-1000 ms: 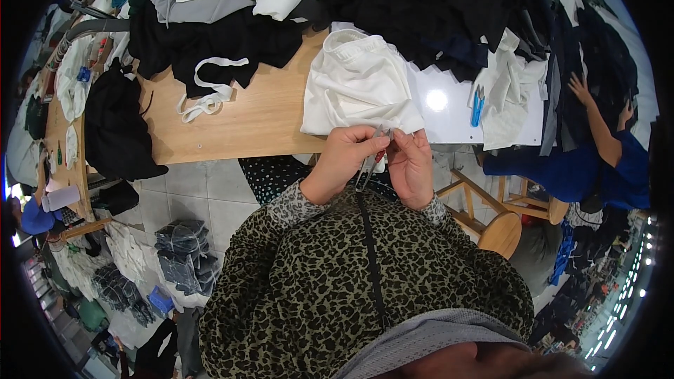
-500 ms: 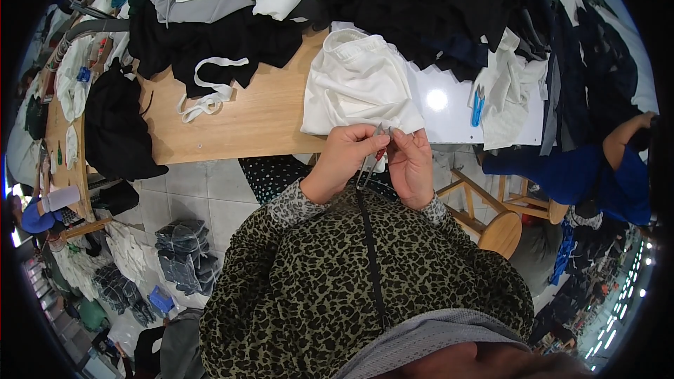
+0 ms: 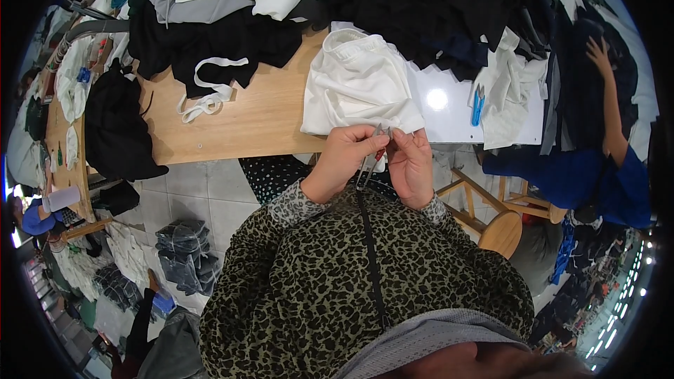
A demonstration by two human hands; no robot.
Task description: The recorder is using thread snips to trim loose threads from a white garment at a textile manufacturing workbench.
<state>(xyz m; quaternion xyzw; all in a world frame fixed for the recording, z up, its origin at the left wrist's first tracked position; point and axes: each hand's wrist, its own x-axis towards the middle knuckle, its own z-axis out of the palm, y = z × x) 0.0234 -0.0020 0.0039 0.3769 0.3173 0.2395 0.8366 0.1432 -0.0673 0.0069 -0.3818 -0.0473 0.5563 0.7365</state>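
White garment: it lay bunched on the bench (image 3: 246,123), waistband end away from the person, near edge reaching the hands; white garment (image 3: 358,81).
Left hand: left hand (image 3: 342,160) was at the garment's near edge, thumb and fingers closed on a slim metal tool (image 3: 379,156) with a red part.
Right hand: right hand (image 3: 411,165) was just beside the left, thumb and forefinger pinched together on the garment's edge.
Metal tool: it slanted between the hands, its pointed tips by the fingertips, its other end toward the patterned jacket (image 3: 309,267).
Blue snips: the blue snips (image 3: 478,107) rested by a pale cloth piece (image 3: 502,109), right of the garment.
White strap: the white strap (image 3: 210,91) curled partly over black cloth (image 3: 217,45), partly on bare wood.
Far side: dark garments (image 3: 421,10) lay heaped behind the white one.
Right edge: a person in blue (image 3: 625,182) had an arm raised, hand against dark cloth.
Floor: plastic-wrapped bundles (image 3: 186,256) were stacked on the tiles; a round wooden stool (image 3: 502,234) stood at right.
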